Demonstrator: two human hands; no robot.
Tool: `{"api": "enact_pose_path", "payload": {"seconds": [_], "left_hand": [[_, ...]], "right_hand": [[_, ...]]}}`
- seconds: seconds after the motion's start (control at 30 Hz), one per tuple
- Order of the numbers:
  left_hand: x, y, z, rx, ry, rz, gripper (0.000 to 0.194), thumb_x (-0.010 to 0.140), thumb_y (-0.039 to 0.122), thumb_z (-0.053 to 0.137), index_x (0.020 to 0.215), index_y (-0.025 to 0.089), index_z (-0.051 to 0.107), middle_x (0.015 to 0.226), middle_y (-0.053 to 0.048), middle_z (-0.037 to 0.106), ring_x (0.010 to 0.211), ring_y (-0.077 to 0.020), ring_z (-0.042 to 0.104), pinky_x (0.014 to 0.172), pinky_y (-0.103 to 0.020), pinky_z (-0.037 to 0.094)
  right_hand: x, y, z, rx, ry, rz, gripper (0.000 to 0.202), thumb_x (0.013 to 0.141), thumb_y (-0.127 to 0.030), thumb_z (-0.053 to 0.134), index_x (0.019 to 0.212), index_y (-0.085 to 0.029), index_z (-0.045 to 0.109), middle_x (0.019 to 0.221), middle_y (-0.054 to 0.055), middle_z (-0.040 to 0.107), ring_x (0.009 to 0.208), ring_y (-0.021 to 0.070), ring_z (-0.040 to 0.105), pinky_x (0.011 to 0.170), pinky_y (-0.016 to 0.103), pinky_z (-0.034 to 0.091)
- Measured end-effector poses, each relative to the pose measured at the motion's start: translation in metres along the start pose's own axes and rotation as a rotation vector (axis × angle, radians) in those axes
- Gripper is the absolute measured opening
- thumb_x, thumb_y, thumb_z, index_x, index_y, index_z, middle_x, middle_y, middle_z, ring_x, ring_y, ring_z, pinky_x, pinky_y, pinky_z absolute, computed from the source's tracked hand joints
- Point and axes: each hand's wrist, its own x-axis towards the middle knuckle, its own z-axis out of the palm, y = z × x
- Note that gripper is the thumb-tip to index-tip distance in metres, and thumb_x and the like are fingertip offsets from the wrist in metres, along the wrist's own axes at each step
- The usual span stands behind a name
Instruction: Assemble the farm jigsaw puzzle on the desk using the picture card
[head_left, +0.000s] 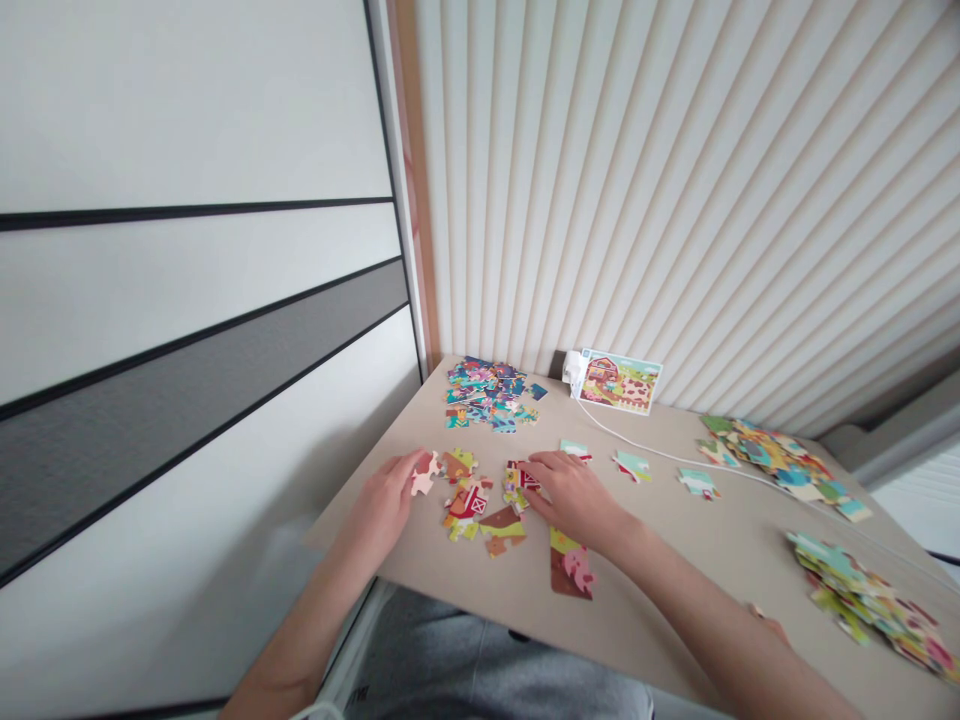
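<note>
left hand (382, 500): fingers at pink piece (423, 482), grip can't tell
right hand (574, 497): fingers over barn piece (526, 480), grip can't tell
both pieces: on tabletop (622, 630)
handling: light, flat contact likely best; avoid nudging middle pieces (468, 501)

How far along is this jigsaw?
Early, I'd say. Some barn pieces and pig pieces look joined in small groups. The left hand is at a pink piece; the right hand partly covers another barn section. Pale-blue pieces lie apart. Whether the three heaps belong too, I can't tell.
</note>
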Motion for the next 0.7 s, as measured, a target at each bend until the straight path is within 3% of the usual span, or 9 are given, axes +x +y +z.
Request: {"api": "enact_pose_path", "payload": {"seconds": [0.17, 0.37, 0.53, 0.7], "left_hand": [[0.0, 0.013, 0.006, 0.126, 0.076, 0.046, 0.034, 0.096, 0.02, 0.047, 0.121, 0.023, 0.07, 0.13, -0.012, 0.062, 0.12, -0.0295, 0.062, 0.104, -0.048, 0.052], [-0.004, 0.043, 0.004, 0.085, -0.123, 0.314, 0.033, 0.098, 0.03, 0.053, 0.127, 0.029, 0.069, 0.137, -0.007, 0.061, 0.129, -0.0273, 0.056, 0.118, -0.052, 0.039], [-0.008, 0.043, 0.0, 0.097, -0.19, 0.359, 0.028, 0.097, 0.032, 0.057, 0.119, 0.029, 0.073, 0.129, -0.007, 0.066, 0.124, -0.027, 0.058, 0.118, -0.055, 0.038], [-0.011, 0.04, 0.0, 0.052, -0.142, 0.335, 0.019, 0.098, 0.027, 0.054, 0.101, 0.026, 0.073, 0.122, -0.006, 0.07, 0.12, -0.0234, 0.062, 0.117, -0.05, 0.04]], "right_hand": [[0.002, -0.001, 0.002, 0.02, 0.012, 0.032, 0.035, 0.102, -0.035, 0.053, 0.132, -0.021, 0.064, 0.124, 0.013, 0.068, 0.117, 0.0259, 0.062, 0.104, 0.039, 0.044], [0.034, -0.022, 0.009, 0.067, -0.017, 0.001, 0.032, 0.102, -0.038, 0.055, 0.126, -0.021, 0.067, 0.117, 0.011, 0.07, 0.113, 0.0244, 0.063, 0.101, 0.036, 0.042], [0.056, -0.033, 0.016, 0.089, -0.04, -0.037, 0.037, 0.098, -0.039, 0.062, 0.13, -0.021, 0.065, 0.12, 0.011, 0.068, 0.117, 0.0241, 0.061, 0.103, 0.035, 0.042], [0.035, -0.029, 0.012, -0.01, -0.047, 0.048, 0.035, 0.095, -0.042, 0.065, 0.124, -0.021, 0.068, 0.118, 0.013, 0.067, 0.115, 0.0284, 0.06, 0.1, 0.04, 0.044]]}}
